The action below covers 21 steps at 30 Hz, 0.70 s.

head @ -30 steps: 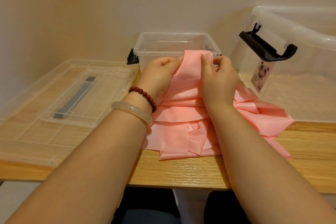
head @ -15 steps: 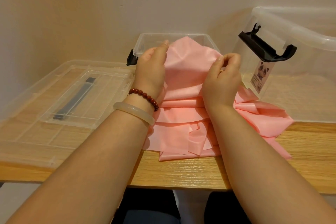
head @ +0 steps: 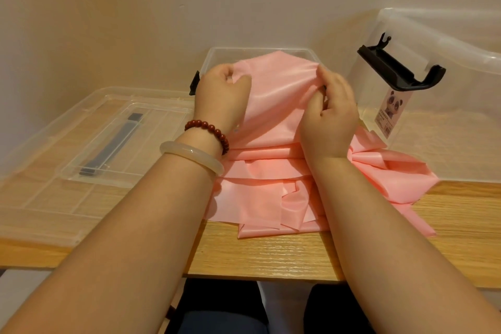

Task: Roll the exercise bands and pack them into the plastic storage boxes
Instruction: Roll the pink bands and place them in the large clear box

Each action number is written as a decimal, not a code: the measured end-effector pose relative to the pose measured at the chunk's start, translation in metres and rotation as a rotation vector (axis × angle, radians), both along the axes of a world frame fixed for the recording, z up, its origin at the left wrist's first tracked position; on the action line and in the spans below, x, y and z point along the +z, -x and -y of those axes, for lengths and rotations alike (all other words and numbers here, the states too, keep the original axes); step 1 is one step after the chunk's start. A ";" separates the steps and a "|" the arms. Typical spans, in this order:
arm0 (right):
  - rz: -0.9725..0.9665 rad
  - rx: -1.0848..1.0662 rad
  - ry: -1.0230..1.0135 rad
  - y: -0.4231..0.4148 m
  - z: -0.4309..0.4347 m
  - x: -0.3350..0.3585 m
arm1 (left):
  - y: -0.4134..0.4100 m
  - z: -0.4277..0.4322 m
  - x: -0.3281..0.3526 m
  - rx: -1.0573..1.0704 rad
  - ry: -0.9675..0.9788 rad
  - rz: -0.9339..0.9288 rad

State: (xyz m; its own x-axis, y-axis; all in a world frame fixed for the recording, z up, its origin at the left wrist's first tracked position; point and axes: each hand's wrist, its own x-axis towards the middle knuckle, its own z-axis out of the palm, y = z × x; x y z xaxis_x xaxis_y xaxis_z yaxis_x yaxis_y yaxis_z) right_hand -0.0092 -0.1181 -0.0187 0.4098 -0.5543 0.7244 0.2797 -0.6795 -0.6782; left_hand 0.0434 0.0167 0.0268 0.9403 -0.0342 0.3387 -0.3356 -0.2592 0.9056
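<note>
We pinch the pink band's (head: 271, 108) top edge, left hand (head: 221, 96) and right hand (head: 329, 116) fingers clamped on it, before the small box (head: 214, 55); its folds reach near the tabletop's (head: 271, 257) front edge.

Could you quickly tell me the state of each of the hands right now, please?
Left hand: closed, gripping the pink exercise band.
Right hand: closed, pinching the same band.
</note>
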 end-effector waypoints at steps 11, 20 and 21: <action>-0.051 0.038 -0.084 -0.003 0.004 -0.001 | 0.009 -0.001 -0.004 -0.004 0.206 -0.155; -0.129 0.120 0.049 -0.002 0.002 -0.002 | 0.014 -0.002 -0.003 -0.065 -0.023 -0.013; -0.084 0.100 0.042 -0.002 0.002 -0.002 | 0.011 -0.003 -0.002 -0.041 -0.033 0.004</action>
State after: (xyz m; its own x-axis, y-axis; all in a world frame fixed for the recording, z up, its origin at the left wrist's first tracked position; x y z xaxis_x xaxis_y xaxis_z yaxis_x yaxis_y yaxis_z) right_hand -0.0072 -0.1204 -0.0210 0.5215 -0.4779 0.7069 0.2906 -0.6795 -0.6737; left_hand 0.0324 0.0199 0.0246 0.9366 -0.0835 0.3404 -0.3500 -0.2746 0.8956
